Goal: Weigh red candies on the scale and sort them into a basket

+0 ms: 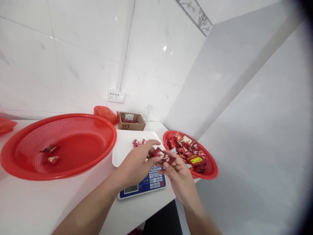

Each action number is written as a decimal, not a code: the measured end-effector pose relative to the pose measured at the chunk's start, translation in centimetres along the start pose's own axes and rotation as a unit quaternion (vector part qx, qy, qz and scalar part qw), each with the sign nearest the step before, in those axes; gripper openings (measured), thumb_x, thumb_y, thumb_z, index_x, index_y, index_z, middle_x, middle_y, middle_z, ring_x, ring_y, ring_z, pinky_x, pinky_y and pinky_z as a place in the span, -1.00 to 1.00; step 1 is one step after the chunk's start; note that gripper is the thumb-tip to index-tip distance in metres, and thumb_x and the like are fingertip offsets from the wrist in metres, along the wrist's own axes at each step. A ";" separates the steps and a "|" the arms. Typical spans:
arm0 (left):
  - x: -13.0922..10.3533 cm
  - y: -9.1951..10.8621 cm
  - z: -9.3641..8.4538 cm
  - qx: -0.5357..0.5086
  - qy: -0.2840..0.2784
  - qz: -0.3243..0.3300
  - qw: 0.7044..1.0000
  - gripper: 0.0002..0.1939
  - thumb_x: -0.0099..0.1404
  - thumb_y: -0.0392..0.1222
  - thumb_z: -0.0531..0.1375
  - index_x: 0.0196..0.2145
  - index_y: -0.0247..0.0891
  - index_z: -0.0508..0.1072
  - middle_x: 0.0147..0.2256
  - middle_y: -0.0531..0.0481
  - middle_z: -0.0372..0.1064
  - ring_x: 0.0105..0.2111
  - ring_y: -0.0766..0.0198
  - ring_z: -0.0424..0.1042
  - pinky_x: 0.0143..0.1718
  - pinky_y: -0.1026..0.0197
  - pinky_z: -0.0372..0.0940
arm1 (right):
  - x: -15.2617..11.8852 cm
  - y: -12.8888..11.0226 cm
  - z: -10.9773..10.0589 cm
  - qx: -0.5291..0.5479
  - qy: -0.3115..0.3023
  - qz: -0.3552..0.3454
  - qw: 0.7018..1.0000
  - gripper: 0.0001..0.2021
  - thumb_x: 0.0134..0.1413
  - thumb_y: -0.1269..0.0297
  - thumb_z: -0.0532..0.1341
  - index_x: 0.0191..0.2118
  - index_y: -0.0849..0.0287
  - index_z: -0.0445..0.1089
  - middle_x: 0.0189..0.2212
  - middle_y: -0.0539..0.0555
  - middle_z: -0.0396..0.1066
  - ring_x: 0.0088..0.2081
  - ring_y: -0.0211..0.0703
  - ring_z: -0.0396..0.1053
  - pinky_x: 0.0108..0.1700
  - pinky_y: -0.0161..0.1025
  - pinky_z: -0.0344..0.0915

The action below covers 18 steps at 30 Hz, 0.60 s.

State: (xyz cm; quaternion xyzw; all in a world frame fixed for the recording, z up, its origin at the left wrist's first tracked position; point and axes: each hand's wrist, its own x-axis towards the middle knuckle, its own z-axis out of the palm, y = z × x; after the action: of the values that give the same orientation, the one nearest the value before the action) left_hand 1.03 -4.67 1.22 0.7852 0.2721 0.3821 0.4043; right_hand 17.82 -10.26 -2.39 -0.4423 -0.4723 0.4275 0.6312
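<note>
Above the front of a white and blue scale (pixel 122 150), my left hand (pixel 138 163) and my right hand (pixel 179 176) are close together. Both have their fingers round small dark red packets (pixel 168 158) with pale lettering; how many there are is unclear. A few red and white packets (pixel 136 143) lie on the scale's plate, partly behind my left hand. The scale's keypad shows below my hands. On the right, a red basket (pixel 213 168) holds a pile of mostly red packets. The large red basket (pixel 73 143) on the left has two small packets inside.
A small cardboard box (pixel 132 125) stands behind the scale, beside a red plastic bag (pixel 105 114). Another red bag (pixel 7 125) is at the far left. A wall socket (pixel 116 96) is on the tiled wall. The white table (pixel 26 202) ends near my right forearm.
</note>
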 end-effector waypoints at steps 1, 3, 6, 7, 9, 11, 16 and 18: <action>-0.2 0.2 -0.1 0.008 -0.009 0.006 1.000 -0.75 0.34 -0.26 0.11 -0.03 -0.13 0.34 -0.22 0.04 0.51 -0.23 0.19 0.46 -0.17 0.13 0.30 | -0.3 -0.1 0.0 -0.007 0.003 -0.006 1.000 -0.69 0.00 0.10 0.41 -0.12 0.03 0.49 -0.29 0.01 0.57 -0.31 -0.18 0.51 -0.31 -0.26 0.50; -0.4 0.4 -0.1 0.025 -0.028 0.018 0.999 -0.86 0.34 -0.21 0.12 -0.14 -0.15 0.38 -0.24 0.03 0.50 -0.24 0.17 0.45 -0.20 0.14 0.30 | -0.8 -0.3 0.0 -0.019 0.010 -0.014 1.000 -0.71 -0.01 0.08 0.41 -0.17 0.05 0.52 -0.35 0.01 0.56 -0.38 -0.22 0.49 -0.36 -0.29 0.48; -0.5 0.6 0.0 0.044 -0.053 0.028 0.997 -0.91 0.36 -0.17 0.12 -0.20 -0.17 0.39 -0.27 0.03 0.49 -0.26 0.16 0.44 -0.25 0.16 0.30 | -1.2 -0.2 -0.4 -0.041 0.020 -0.015 0.999 -0.75 0.01 0.06 0.40 -0.23 0.07 0.54 -0.40 0.00 0.54 -0.43 -0.25 0.45 -0.39 -0.33 0.44; -0.5 0.6 0.1 0.049 -0.058 0.026 0.997 -0.90 0.37 -0.17 0.11 -0.20 -0.17 0.39 -0.28 0.03 0.49 -0.26 0.16 0.43 -0.26 0.16 0.29 | -1.3 0.0 -0.7 -0.052 0.015 -0.013 0.998 -0.76 0.03 0.06 0.39 -0.24 0.08 0.54 -0.41 0.01 0.53 -0.43 -0.25 0.45 -0.38 -0.33 0.43; -0.4 0.6 0.0 0.064 -0.068 0.020 0.995 -0.88 0.37 -0.17 0.09 -0.18 -0.18 0.39 -0.28 0.02 0.49 -0.27 0.16 0.43 -0.28 0.17 0.28 | -1.4 0.6 -1.3 -0.071 -0.005 -0.006 0.997 -0.78 0.10 0.05 0.34 -0.26 0.09 0.53 -0.43 0.01 0.52 -0.42 -0.23 0.45 -0.36 -0.31 0.42; -0.2 0.5 0.0 0.083 -0.076 0.012 0.994 -0.86 0.36 -0.18 0.08 -0.17 -0.18 0.40 -0.27 0.01 0.48 -0.27 0.15 0.43 -0.29 0.17 0.27 | -1.3 1.5 -2.1 -0.089 -0.030 0.007 0.996 -0.76 0.15 0.04 0.29 -0.27 0.11 0.53 -0.46 0.02 0.50 -0.43 -0.22 0.44 -0.35 -0.28 0.41; 0.5 -0.7 0.4 0.090 -0.094 -0.034 0.991 -0.76 0.36 -0.16 0.08 -0.03 -0.15 0.36 -0.21 -0.01 0.51 -0.23 0.12 0.47 -0.24 0.15 0.30 | -0.4 3.2 -3.4 -0.104 -0.051 0.058 0.992 -0.67 0.13 -0.04 0.28 -0.27 0.16 0.52 -0.46 0.08 0.51 -0.44 -0.18 0.41 -0.38 -0.26 0.37; 0.8 -1.3 0.5 0.095 -0.091 -0.059 0.990 -0.72 0.36 -0.16 0.08 0.02 -0.14 0.33 -0.20 -0.02 0.52 -0.21 0.11 0.49 -0.22 0.15 0.31 | 0.3 3.1 -3.5 -0.114 -0.068 0.087 0.987 -0.63 0.09 -0.08 0.29 -0.29 0.18 0.51 -0.45 0.08 0.50 -0.44 -0.18 0.39 -0.38 -0.25 0.36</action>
State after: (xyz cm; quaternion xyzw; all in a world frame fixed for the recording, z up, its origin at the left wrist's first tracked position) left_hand 1.70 -3.63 0.18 0.8342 0.3144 0.2569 0.3731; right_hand 20.95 -9.79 -5.90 -0.5208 -0.5195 0.4531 0.5035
